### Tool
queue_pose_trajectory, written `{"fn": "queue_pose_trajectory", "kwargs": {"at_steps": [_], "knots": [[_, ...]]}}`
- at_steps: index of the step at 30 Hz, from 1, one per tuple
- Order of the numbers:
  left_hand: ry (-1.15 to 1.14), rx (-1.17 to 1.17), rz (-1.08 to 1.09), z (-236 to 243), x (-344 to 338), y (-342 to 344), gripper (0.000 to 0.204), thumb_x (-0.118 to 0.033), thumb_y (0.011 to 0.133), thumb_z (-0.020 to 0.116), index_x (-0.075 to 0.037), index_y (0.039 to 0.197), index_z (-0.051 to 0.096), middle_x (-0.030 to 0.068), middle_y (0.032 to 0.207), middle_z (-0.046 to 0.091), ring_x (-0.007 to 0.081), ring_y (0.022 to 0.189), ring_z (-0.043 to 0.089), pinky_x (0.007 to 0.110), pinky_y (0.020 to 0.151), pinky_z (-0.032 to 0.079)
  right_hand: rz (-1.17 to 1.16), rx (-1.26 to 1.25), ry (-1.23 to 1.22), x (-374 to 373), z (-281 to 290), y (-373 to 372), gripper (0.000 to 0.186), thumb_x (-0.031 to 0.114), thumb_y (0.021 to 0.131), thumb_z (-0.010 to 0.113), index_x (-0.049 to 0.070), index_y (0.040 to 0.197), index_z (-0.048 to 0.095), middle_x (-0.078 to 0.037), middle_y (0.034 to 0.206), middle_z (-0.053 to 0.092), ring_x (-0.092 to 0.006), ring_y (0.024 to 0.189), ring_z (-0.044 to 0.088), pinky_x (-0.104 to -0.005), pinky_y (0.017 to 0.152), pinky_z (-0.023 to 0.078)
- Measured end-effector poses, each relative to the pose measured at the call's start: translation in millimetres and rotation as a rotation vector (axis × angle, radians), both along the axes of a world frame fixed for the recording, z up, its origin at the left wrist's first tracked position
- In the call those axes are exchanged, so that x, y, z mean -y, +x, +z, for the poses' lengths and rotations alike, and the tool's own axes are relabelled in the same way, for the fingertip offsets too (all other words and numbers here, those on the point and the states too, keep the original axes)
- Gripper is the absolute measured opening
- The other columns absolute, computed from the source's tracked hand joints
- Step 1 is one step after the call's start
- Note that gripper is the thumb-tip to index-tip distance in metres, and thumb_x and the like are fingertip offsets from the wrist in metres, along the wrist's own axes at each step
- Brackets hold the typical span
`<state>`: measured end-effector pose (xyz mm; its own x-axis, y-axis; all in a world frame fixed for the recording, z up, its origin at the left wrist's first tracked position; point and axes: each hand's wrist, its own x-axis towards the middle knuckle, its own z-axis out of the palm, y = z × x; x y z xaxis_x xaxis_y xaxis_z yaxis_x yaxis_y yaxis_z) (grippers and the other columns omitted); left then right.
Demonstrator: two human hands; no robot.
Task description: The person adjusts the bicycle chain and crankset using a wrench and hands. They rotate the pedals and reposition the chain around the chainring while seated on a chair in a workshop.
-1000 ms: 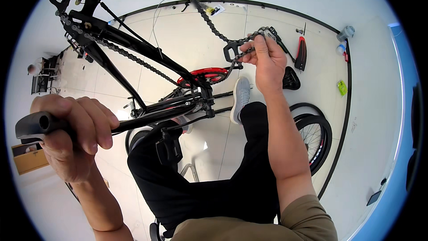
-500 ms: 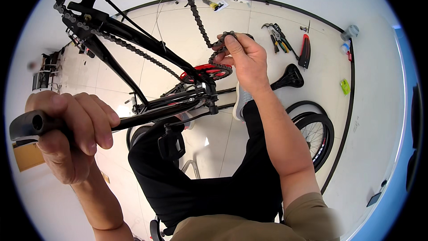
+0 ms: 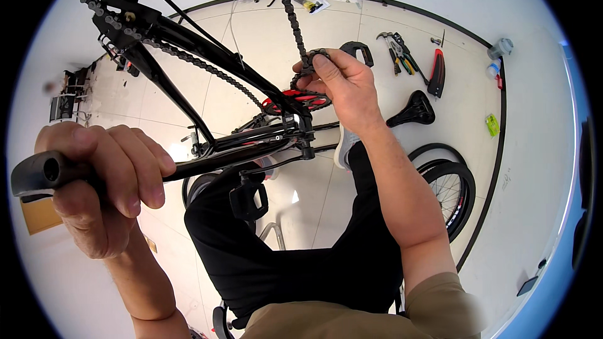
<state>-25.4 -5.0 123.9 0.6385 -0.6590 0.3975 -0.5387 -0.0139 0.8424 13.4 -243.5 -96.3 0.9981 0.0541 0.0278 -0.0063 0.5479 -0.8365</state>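
My left hand (image 3: 103, 182) is wrapped round the end of a black tube of the bicycle frame (image 3: 232, 160), at the left. At upper centre, my right hand (image 3: 348, 85) pinches a dark bicycle chain (image 3: 291, 9) between thumb and fingers. One strand rises from these fingers past the top edge; a short loop sags below them towards the red chainring (image 3: 274, 103). Another run of chain slants from the rear of the frame, at upper left, down to that chainring. My fingers hide the links they hold.
Pliers and a hammer (image 3: 399, 53), a red-and-black folded tool (image 3: 436, 74) and a saddle (image 3: 414, 108) lie on the floor at right. Below them are loose tyres and a wheel (image 3: 452, 198). A pedal (image 3: 248, 202) sits by my left knee, another (image 3: 358, 52) beyond my right hand.
The bicycle frame and its chain have shifted slightly right in view. The far pedal shows more beside my right hand. Both hands keep their holds.
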Motion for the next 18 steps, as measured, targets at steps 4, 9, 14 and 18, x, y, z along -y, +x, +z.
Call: {"fn": "queue_pose_trajectory", "kwargs": {"at_steps": [4, 9, 14, 18], "knots": [[-0.001, -0.003, -0.013, 0.1, -1.0, 0.8, 0.049, -0.043, 0.104, 0.05, -0.002, 0.131, 0.047, -0.0016, 0.064, 0.053, 0.0136, 0.058, 0.058, 0.033, 0.067, 0.056, 0.031, 0.004, 0.037, -1.2, 0.0, -1.8, 0.023, 0.01, 0.099, 0.061, -0.004, 0.117, 0.062, -0.011, 0.104, 0.069, -0.0152, 0.087, 0.069, -0.0294, 0.082, 0.06], [0.018, 0.001, -0.017, 3.3, 1.3, 0.0, 0.05, -0.043, 0.104, 0.05, -0.002, 0.132, 0.046, -0.0015, 0.064, 0.053, 0.0139, 0.058, 0.059, 0.033, 0.067, 0.057, 0.106, -0.033, -0.039, -2.3, -4.7, -1.9, 0.025, -0.001, 0.096, 0.059, -0.005, 0.121, 0.06, -0.013, 0.107, 0.069, -0.0182, 0.09, 0.07, -0.0305, 0.084, 0.06], [-0.041, -0.045, 0.023, -3.9, 7.1, -0.7, 0.05, -0.042, 0.102, 0.053, -0.001, 0.13, 0.048, 0.0002, 0.063, 0.054, 0.0161, 0.057, 0.06, 0.035, 0.065, 0.057, 0.13, -0.076, -0.093, 3.2, -11.5, 3.3, 0.03, -0.002, 0.097, 0.054, -0.004, 0.127, 0.058, -0.015, 0.113, 0.067, -0.0201, 0.097, 0.07, -0.0315, 0.088, 0.058], [-0.15, -0.191, 0.084, -6.3, -4.7, -6.8, 0.044, -0.034, 0.095, 0.066, 0.003, 0.118, 0.056, 0.008, 0.068, 0.063, 0.0208, 0.061, 0.066, 0.036, 0.061, 0.058, 0.069, -0.104, -0.278, -3.0, -10.3, -0.3, 0.028, 0.0, 0.094, 0.056, -0.007, 0.121, 0.059, -0.012, 0.106, 0.068, -0.0193, 0.093, 0.07, -0.0303, 0.085, 0.057]]}}
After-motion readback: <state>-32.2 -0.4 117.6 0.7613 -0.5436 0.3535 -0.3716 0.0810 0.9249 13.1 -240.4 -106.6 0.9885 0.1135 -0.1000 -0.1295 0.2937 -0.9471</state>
